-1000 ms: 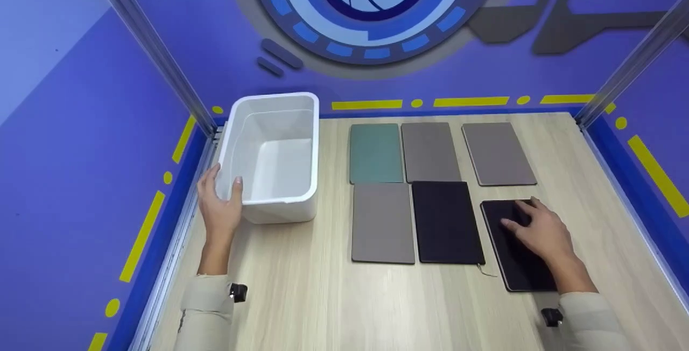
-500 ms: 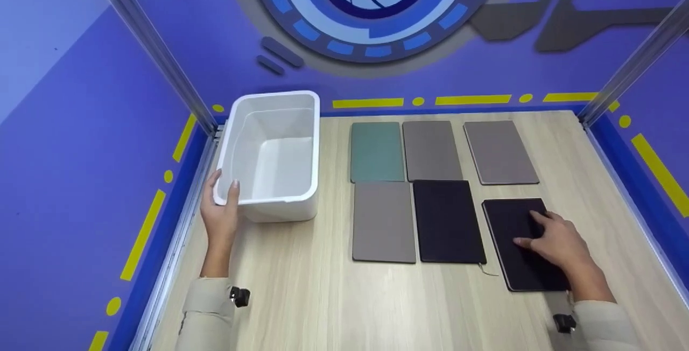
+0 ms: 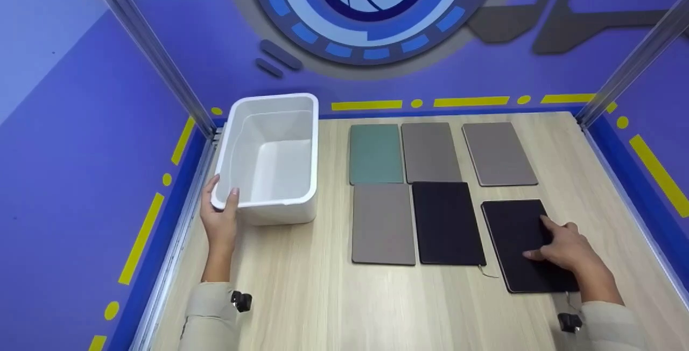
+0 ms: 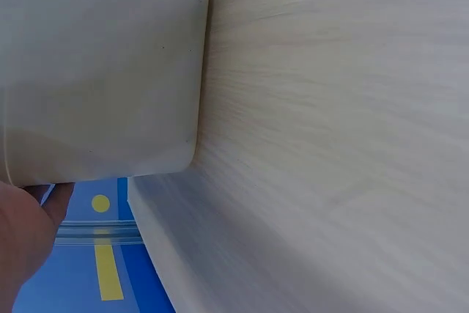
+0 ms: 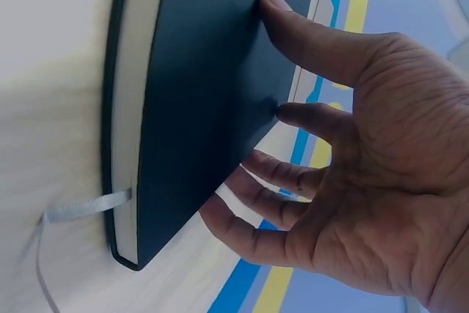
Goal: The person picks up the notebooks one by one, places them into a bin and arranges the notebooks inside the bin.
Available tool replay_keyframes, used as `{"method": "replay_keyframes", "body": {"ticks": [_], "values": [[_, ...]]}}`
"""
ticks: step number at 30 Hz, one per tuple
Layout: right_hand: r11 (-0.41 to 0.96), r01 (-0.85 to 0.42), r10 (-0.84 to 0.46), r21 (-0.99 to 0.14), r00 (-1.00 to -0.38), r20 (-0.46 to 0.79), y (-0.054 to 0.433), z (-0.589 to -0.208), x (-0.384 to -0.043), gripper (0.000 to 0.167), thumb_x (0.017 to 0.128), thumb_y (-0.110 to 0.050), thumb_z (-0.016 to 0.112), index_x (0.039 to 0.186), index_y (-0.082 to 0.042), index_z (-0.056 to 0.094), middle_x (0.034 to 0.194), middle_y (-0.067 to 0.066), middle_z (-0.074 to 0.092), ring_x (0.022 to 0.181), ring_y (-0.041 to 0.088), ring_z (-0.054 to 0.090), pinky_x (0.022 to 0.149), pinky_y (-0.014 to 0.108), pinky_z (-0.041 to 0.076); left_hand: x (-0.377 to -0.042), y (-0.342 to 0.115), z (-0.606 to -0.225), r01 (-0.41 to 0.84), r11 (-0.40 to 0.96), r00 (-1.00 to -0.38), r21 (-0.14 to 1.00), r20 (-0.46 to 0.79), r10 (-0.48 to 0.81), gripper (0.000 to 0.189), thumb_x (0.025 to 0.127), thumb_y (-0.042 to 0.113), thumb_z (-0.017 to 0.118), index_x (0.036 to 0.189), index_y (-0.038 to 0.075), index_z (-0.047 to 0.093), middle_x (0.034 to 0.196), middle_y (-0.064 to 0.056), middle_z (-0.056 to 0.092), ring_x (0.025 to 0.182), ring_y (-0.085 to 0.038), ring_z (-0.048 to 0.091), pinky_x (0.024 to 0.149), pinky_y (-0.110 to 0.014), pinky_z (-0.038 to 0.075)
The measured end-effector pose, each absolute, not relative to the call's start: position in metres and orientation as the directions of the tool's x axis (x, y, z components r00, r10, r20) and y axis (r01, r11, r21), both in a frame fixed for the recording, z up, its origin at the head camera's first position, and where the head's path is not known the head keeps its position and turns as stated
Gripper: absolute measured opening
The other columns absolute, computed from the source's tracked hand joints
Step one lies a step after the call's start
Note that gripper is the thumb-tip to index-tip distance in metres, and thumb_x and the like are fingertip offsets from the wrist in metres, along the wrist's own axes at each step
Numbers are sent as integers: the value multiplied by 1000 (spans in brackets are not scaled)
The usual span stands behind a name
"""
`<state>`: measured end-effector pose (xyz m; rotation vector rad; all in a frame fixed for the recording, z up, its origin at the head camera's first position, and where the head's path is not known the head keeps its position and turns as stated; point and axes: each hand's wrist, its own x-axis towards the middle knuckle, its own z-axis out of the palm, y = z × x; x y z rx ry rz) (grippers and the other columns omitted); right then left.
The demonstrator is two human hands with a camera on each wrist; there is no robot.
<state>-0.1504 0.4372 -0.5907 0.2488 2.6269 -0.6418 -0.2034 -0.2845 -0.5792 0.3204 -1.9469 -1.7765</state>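
Observation:
At its near left corner, a white plastic bin (image 3: 280, 213) is held by my left hand (image 3: 219, 227), thumb over the rim and fingers outside. In the left wrist view, part of that hand (image 4: 26, 229) shows beside the bin wall (image 4: 102, 86). A black hardcover notebook (image 3: 511, 243) lies flat on the right of the table. My right hand (image 3: 576, 257) has its thumb on the cover and its fingers along the right edge. The right wrist view shows the lower fingers bent at that edge, their tips hidden, and a grey ribbon (image 5: 88, 207) trailing from the pages.
Left of that notebook lie another black one (image 3: 449, 224) and a taupe one (image 3: 383, 224). Behind are a green notebook (image 3: 375, 154) and two more taupe ones (image 3: 430, 152), (image 3: 499, 154). Blue printed panels (image 3: 377, 84) enclose the wooden table (image 3: 328, 308).
My right hand has slid across the black notebook from its upper middle to its right edge. The left hand has shifted slightly nearer and its fingers have closed in on the bin's corner.

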Motion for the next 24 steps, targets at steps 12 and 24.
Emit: {"method": "replay_keyframes", "body": {"ticks": [12, 24], "values": [[854, 300, 24, -425, -839, -544, 441, -588, -159, 141, 78, -57, 90, 167, -4, -4, 148, 62, 3, 133, 80, 28, 109, 81, 33, -201, -288, -582, 150, 169, -849, 974, 215, -482, 56, 103, 12, 67, 156, 10, 49, 165, -6, 46, 156, -22, 40, 130, -41, 31], [818, 316, 5, -481, -840, -543, 447, -595, -157, 135, 85, -49, 88, 166, -4, -11, 155, 61, -4, 144, 79, 10, 117, 81, 22, -202, -285, -583, 142, 164, -856, 976, 205, -476, 58, 103, 12, 67, 158, 9, 47, 167, -10, 44, 160, -26, 35, 133, -45, 25]]}}
